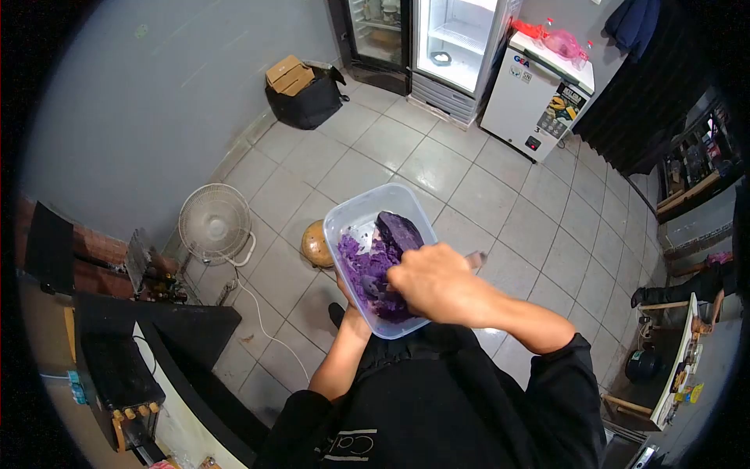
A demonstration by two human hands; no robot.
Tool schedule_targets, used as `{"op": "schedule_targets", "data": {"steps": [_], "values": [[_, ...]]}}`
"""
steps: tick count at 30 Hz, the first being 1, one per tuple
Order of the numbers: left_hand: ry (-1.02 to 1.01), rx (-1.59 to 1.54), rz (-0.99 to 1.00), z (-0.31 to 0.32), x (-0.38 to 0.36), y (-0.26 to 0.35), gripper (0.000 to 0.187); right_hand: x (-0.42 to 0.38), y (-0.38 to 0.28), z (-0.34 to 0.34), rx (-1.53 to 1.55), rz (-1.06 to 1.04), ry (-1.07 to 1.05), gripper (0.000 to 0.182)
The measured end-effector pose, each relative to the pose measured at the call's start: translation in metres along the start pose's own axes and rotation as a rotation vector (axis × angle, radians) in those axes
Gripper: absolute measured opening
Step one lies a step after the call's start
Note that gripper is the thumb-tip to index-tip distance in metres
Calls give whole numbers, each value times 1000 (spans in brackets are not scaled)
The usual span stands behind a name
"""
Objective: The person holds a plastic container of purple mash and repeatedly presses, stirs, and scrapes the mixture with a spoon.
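Note:
A clear plastic container (406, 195) is held in front of my body, tilted in view. Inside lies crumbled, mashed purple food (367, 270) that looks like purple sweet potato. One larger dark purple chunk (399, 232) rests toward the far right side. My left hand (350, 301) supports the container from its near left side, its fingers partly hidden beneath. Over the right rim, my right hand (437, 283) is closed in a fist around a utensil, whose handle end (475, 259) sticks out beyond the knuckles. The utensil's working end is hidden by the hand and food.
A round tan object (316, 244) shows behind the container. A white fan (215, 224) and its cord (269, 332) are on the tiled floor at left. Farther off are a black bag (305, 102), an open lit fridge (453, 47) and a white freezer (531, 102).

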State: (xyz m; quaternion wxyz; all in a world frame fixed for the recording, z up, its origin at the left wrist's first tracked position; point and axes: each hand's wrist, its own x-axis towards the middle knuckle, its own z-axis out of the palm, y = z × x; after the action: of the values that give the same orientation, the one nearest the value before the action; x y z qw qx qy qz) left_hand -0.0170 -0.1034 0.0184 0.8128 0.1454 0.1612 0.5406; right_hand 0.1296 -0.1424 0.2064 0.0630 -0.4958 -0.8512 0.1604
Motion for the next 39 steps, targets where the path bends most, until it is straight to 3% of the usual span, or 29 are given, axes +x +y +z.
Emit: {"op": "schedule_targets", "data": {"steps": [12, 15, 21, 24, 27, 29, 34, 39], "values": [[65, 62, 28, -7, 5, -3, 63, -12, -10, 0, 14, 12, -36, 12], [54, 99, 22, 18, -1, 0, 61, -6, -6, 18, 2, 55, 17, 11], [65, 181, 54, 30, -18, 5, 55, 7, -1, -18, 52, 97, 118, 9], [48, 224, 64, 31, -18, 5, 52, 22, 8, 10, 35, 126, 109, 10], [137, 49, -59, -10, -3, -1, 55, 11, 8, -1, 29, 119, 31, 11], [144, -42, -131, -23, 0, -5, 56, 8, 12, -16, 83, 118, 91, 12], [130, 22, -62, 16, -6, -2, 59, 27, 16, -5, 112, 93, 252, 14], [115, 25, -11, 19, -1, -3, 60, 27, 25, 12, 128, 112, 138, 16]]}}
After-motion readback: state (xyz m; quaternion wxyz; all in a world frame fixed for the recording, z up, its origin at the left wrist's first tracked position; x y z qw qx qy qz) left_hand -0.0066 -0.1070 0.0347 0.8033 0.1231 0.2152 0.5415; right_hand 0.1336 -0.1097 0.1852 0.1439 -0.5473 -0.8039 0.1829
